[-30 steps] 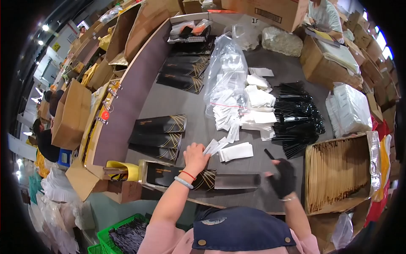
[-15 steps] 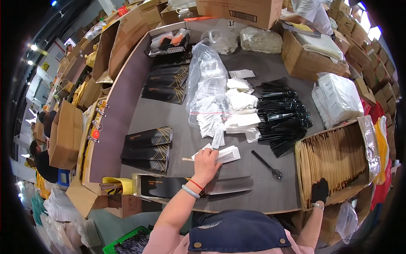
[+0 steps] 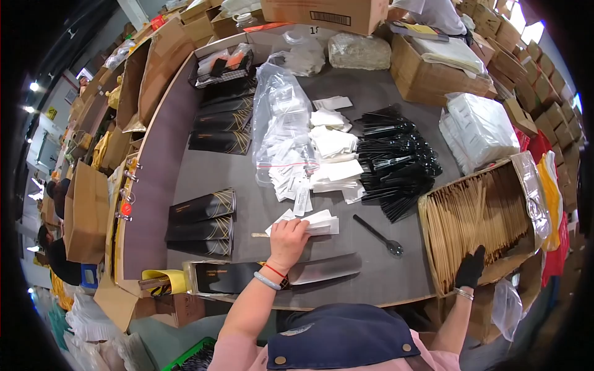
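Note:
My bare left hand (image 3: pixel 289 240) is closed over a few white paper packets (image 3: pixel 323 222) that fan out beyond its fingers. A thin wooden stick end (image 3: pixel 260 235) pokes out left of that hand. My right hand (image 3: pixel 470 267), in a black glove, reaches into a carton (image 3: pixel 431 247) packed with wooden chopsticks (image 3: pixel 464 213). Its fingers are drawn together on chopsticks at the near side, where some tilt across the rest; the fingertips are partly hidden. A single black plastic spoon (image 3: pixel 375 235) lies between my hands. Below my left wrist rests a black printed sleeve stack (image 3: pixel 232 276).
Loose white packets (image 3: pixel 334 142) and a plastic bag of packets (image 3: pixel 281 123) lie beyond my left hand. Bundled black spoons (image 3: pixel 399 161) lie right of them. Black sleeves (image 3: pixel 201 222) are stacked left. Wrapped white napkins (image 3: pixel 482 133) and a cardboard box (image 3: pixel 433 74) stand far right.
The whole view has shifted a little to the right. My right hand has moved slightly farther into the carton, its fingers now on the chopsticks. My left hand keeps its hold on the packets.

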`<state>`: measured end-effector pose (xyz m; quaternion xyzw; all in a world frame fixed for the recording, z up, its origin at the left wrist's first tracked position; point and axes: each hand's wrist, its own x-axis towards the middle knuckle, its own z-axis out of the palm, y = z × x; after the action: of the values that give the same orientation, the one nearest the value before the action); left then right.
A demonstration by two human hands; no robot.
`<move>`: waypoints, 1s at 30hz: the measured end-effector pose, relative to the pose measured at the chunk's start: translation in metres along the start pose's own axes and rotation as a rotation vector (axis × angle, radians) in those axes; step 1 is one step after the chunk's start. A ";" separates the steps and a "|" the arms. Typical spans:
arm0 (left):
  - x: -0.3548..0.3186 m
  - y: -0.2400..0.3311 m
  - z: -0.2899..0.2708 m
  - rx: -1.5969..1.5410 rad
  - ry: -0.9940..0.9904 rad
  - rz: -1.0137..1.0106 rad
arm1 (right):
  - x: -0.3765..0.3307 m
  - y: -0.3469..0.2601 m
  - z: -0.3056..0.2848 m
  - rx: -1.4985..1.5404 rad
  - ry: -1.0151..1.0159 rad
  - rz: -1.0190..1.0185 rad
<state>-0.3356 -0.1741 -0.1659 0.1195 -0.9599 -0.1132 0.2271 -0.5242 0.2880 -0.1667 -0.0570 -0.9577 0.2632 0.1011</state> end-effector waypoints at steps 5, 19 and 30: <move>-0.004 -0.001 0.001 -0.082 -0.023 0.047 | -0.055 -0.107 0.022 0.184 -0.227 -0.436; -0.075 0.054 -0.066 -0.111 -0.367 0.025 | -0.061 -0.167 0.025 0.485 -0.821 -0.283; -0.034 0.073 -0.022 -0.119 -0.273 -0.201 | -0.060 -0.168 0.041 0.786 -0.984 -0.044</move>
<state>-0.3088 -0.0991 -0.1403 0.1847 -0.9566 -0.2069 0.0890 -0.4846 0.1143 -0.1242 0.1319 -0.7248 0.5887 -0.3326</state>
